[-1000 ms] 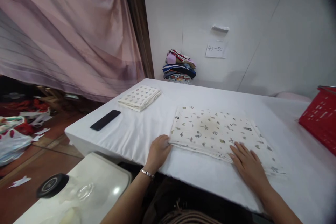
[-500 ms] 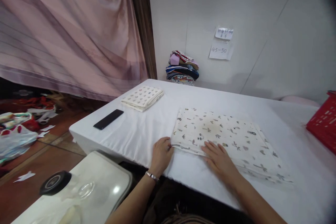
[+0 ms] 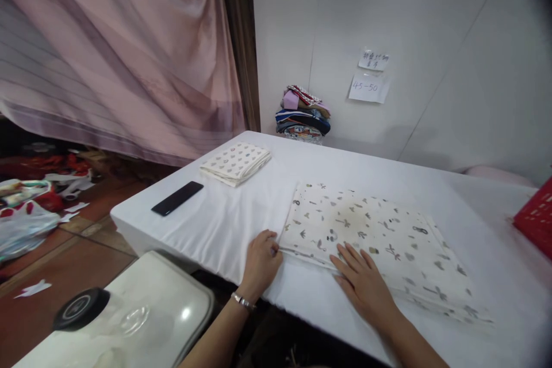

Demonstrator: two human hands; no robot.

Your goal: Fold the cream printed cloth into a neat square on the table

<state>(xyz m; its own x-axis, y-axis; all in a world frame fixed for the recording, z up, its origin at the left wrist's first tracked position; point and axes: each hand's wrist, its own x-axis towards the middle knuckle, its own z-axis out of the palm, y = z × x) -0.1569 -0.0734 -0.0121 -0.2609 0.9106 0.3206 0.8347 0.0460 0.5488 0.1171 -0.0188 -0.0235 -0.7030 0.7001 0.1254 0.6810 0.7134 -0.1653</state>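
Seen from the head, the folded cloth lies flat near the front edge of the table. The right hand rests open, palm down on its near edge, seemingly pinning the layers. The left hand curls against the left corner, but I cannot tell whether it grips.

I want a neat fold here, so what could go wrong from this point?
The cloth lies in stacked layers. With the right hand flat on its near edge and the left hand at its corner, a sideways push could shift the layers out of line. Its near right corner lies close to the table edge and might slide off. The phone lies near the left edge, where a swung cloth might knock it off.
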